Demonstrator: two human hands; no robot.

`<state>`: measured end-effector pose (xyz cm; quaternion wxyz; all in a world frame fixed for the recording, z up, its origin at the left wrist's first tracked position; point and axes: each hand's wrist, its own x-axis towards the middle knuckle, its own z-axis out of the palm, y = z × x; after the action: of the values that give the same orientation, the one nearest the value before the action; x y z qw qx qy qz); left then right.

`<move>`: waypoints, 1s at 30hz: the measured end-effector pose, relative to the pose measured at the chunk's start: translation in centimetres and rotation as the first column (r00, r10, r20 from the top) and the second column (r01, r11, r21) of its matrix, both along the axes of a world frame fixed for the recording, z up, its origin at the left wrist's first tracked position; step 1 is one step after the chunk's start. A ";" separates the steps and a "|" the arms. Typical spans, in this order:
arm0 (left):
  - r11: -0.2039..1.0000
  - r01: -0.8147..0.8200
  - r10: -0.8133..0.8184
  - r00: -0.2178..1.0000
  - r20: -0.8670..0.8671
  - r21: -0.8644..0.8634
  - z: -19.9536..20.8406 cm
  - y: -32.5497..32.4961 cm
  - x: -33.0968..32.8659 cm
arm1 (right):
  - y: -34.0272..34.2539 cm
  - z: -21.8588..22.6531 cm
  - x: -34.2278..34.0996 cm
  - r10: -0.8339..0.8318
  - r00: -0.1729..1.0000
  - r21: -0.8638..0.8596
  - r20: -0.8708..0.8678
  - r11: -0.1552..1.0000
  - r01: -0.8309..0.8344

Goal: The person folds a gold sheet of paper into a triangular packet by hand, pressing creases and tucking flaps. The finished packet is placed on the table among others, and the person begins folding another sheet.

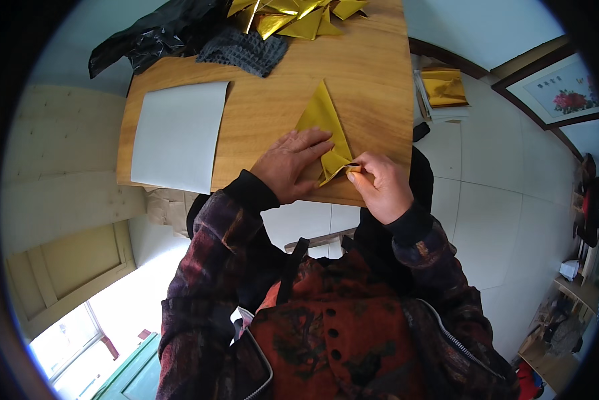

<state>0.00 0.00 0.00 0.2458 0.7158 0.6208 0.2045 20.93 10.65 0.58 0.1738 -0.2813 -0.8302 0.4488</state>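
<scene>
A gold paper (pixel 324 115) folded to a long point lies on the wooden table near its front edge, its tip aimed away from me. My left hand (pixel 291 160) rests on the paper's left side with fingers stretched out, pressing it to the wood. At the paper's lower right corner, my right hand (pixel 381 185) pinches a folded flap between thumb and fingers. Part of the lower fold is hidden under my left fingers. To the left lies a pale grey-white sheet (pixel 179 137), flat on the table.
Several folded gold paper pieces (pixel 299 20) are heaped at the table's far edge, beside a dark grey cloth (pixel 243 50) and a black plastic bag (pixel 159 40). Gold sheets (pixel 444 88) sit on a paper stack right of the table. A framed flower picture (pixel 559 90) stands farther right.
</scene>
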 end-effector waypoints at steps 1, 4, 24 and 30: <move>1.000 -0.001 0.001 1.000 -0.001 0.010 -0.1 0.0 0.0 | 0.0 -0.4 -0.1 -0.022 1.000 -0.011 -0.010 1.000 0.022; 1.000 0.000 0.000 1.000 -0.008 0.009 0.0 0.0 0.0 | -0.4 -1.4 -0.8 -0.122 0.991 -0.104 -0.056 0.988 0.116; 0.998 0.040 -0.039 0.999 -0.021 0.045 0.4 0.0 0.0 | -1.8 -0.9 -2.5 -0.293 0.955 0.162 0.041 0.945 0.284; 0.995 0.047 -0.042 0.998 -0.051 0.086 0.2 -0.1 0.1 | -1.9 -0.9 -2.6 -0.289 0.955 0.210 0.062 0.940 0.270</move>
<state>0.11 -0.15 0.20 0.2035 0.7443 0.6010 0.2082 18.33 8.77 -0.31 0.2249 -0.3978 -0.8297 0.3207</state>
